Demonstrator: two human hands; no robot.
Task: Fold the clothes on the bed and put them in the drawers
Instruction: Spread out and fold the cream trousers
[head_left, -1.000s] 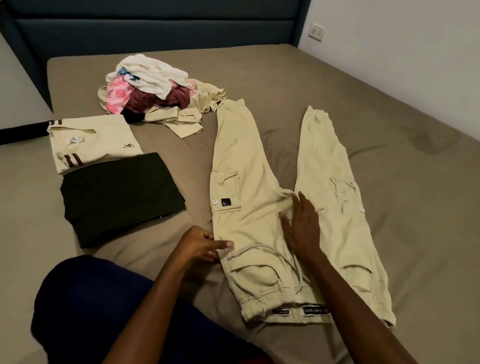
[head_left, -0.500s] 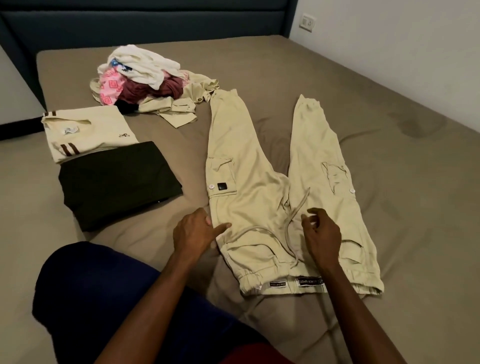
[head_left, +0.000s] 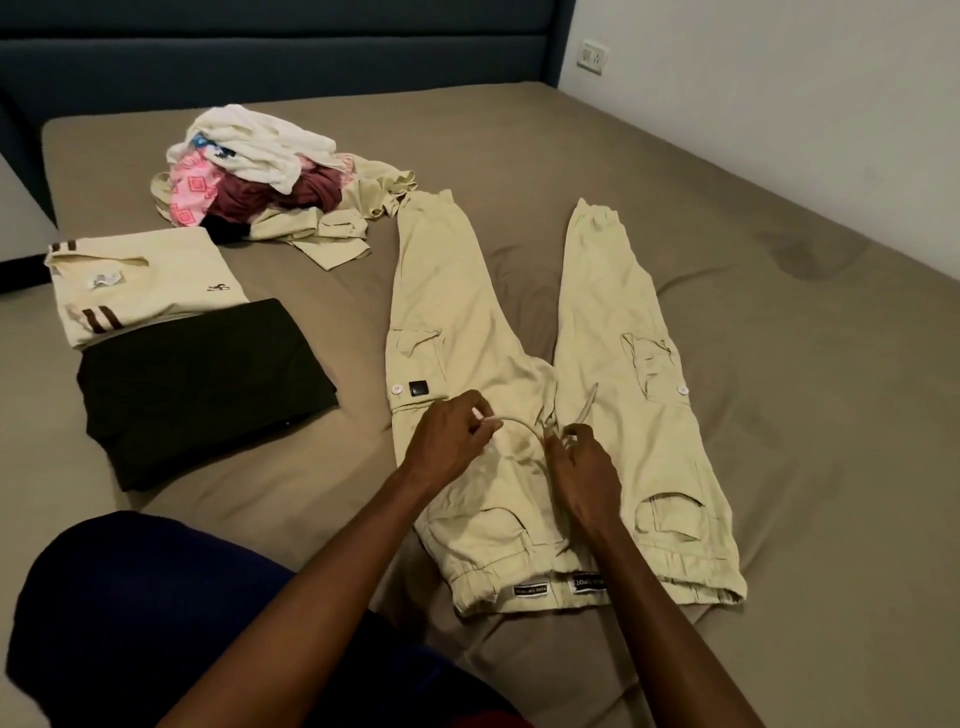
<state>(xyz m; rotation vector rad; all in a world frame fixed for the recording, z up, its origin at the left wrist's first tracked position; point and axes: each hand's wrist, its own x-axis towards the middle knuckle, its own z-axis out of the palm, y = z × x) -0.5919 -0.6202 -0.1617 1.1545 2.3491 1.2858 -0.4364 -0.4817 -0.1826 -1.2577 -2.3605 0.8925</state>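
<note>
Beige cargo trousers (head_left: 452, 322) lie flat on the bed (head_left: 779, 415), waistband toward me and legs spread apart toward the headboard. My left hand (head_left: 449, 439) pinches one end of the trousers' pale drawstring (head_left: 524, 427) over the left thigh. My right hand (head_left: 584, 467) pinches the other strand of the drawstring near the crotch. Left of the trousers lie a folded cream shirt with brown stripes (head_left: 140, 291) and a folded dark garment (head_left: 202, 384). A pile of unfolded clothes (head_left: 260, 176) sits further back.
A dark blue headboard (head_left: 280, 57) stands at the far end, and a white wall with a socket (head_left: 592, 56) runs along the right. My knee in dark blue cloth (head_left: 135, 613) is at the lower left. No drawers are in view.
My left hand has moved right from the trousers' edge onto the drawstring. My right hand has slid left and taken hold of the other strand. The view has shifted slightly.
</note>
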